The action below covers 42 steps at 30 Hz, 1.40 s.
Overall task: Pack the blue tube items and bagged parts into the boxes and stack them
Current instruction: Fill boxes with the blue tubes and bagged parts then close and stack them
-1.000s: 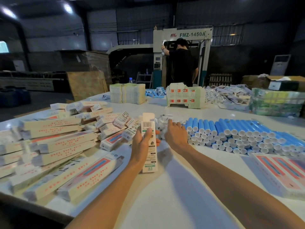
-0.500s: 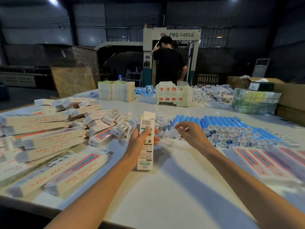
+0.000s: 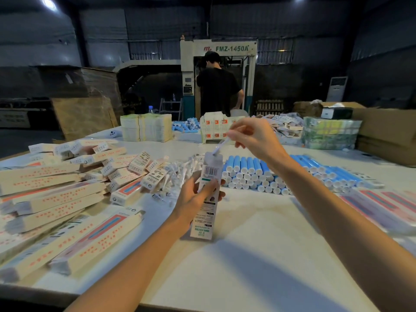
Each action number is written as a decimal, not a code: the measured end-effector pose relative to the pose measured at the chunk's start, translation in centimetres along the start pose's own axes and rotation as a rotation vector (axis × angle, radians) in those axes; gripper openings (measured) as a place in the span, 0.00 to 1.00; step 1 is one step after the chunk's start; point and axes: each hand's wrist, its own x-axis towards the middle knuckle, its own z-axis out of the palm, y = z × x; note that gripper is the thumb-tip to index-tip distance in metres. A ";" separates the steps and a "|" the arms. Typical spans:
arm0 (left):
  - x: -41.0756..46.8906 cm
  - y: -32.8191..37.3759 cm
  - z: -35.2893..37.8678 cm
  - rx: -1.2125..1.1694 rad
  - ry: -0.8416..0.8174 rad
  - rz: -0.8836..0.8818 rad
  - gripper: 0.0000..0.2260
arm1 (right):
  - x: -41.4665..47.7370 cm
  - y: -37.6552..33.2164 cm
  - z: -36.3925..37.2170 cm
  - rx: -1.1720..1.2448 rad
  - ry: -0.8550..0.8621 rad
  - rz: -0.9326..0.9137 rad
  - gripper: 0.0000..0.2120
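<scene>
Head view: a box (image 3: 203, 219) is gripped upright above the table (image 3: 247, 255) by the curled fingers of the left hand (image 3: 193, 197). A slim bagged part (image 3: 221, 145) is pinched by the right hand (image 3: 252, 138), its lower end at the box's open top. Just behind, blue tubes (image 3: 249, 167) are stacked; other boxes (image 3: 56, 199) are piled at left

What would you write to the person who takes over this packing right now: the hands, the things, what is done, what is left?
Left hand grips one box upright.
Right hand pinches a bagged part, its lower end at the box's open top.
Blue tubes lie stacked right of the box; loose bagged parts lie just left of it; closed boxes lie piled at far left.
Done: cannot tell whether a tube is already in this box.
Left: drop the part in, close the flap, put the box on the pile, repeat.
</scene>
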 end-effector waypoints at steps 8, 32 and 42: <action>-0.1 0.1 0.1 -0.007 -0.001 0.018 0.17 | -0.3 -0.1 3.8 0.013 -0.204 0.042 0.11; -0.1 0.4 -0.2 -0.030 -0.011 0.161 0.28 | -9.3 4.5 7.7 0.402 -0.048 0.049 0.19; -0.6 0.5 0.4 0.136 -0.027 0.112 0.22 | -9.2 6.0 7.3 0.262 -0.100 0.079 0.08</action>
